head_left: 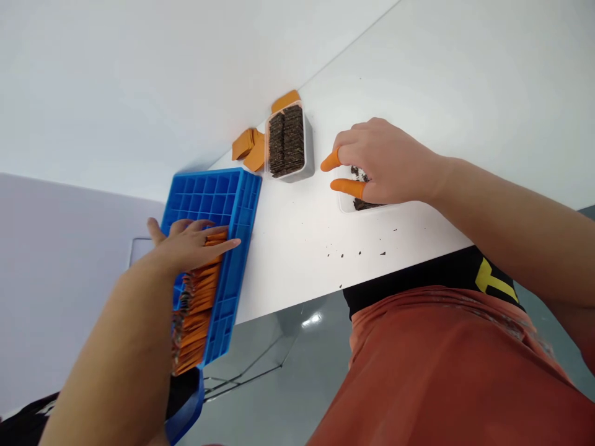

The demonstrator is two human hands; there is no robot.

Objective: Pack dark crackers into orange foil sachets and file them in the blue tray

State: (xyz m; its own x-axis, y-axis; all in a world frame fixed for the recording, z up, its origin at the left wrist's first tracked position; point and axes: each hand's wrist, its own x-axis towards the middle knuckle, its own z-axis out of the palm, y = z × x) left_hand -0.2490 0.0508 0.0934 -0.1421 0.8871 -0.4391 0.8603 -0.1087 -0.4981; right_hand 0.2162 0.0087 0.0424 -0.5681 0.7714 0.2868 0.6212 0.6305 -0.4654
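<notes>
My left hand (pixel 193 244) lies spread over a blue divided crate (pixel 250 210), its fingers apart on a row of orange packets (pixel 199 310). Orange finger cots cover the thumb and index finger of my right hand (pixel 383 161). Those two fingertips are apart, with nothing visible between them. Beneath that hand sits a clear plastic tub (pixel 346 203) with dark crumbly pieces in it, largely hidden by the hand. To its left stands another clear tub (pixel 309 145), filled with two rows of thin dark brown slices (pixel 286 141) on edge.
Flat orange packets (pixel 248 148) lie by the wall behind the blue crate, and another orange piece (pixel 286 100) is behind the filled tub. Dark crumbs (pixel 359 253) dot the white table (pixel 288 260) near its front edge. A blue rim (pixel 190 409) shows below the crate.
</notes>
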